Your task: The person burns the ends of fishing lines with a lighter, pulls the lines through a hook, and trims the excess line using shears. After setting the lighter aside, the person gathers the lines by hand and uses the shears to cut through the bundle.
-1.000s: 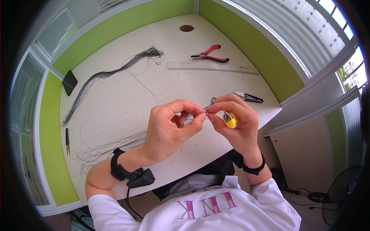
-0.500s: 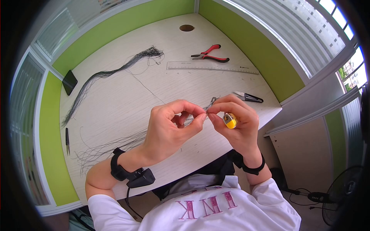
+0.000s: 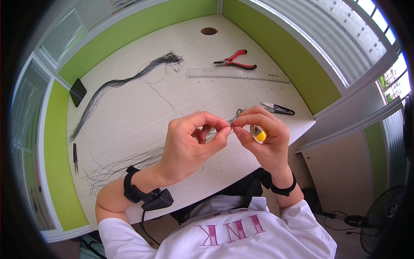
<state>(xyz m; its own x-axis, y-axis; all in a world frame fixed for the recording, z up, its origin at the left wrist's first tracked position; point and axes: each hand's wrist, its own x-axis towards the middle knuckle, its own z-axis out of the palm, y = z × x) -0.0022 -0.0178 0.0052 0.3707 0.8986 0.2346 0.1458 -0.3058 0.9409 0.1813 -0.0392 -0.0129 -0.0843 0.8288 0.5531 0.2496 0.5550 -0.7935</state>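
My left hand is closed in a pinch, thumb and index fingertip on a thin dark thread. Right opposite, the fingertips of my right hand meet the same spot, pinching too. A lighter with a yellow body and metal top sits in the curl of my right hand, end toward me. Under and behind both hands lies a bundle of dark threads, its loose ends fanning left and its looped end showing behind my fingertips. The exact pinched spot is mostly covered by my fingertips.
A second thread bundle lies at the back left. Red-handled pliers and a clear ruler are at the back. Thread snips lie right, tweezers left. A dark flat object leans against the green partition.
The lighter has turned slightly in my right hand, so its metal end shows differently. Both hands otherwise keep their pinch in the same place.
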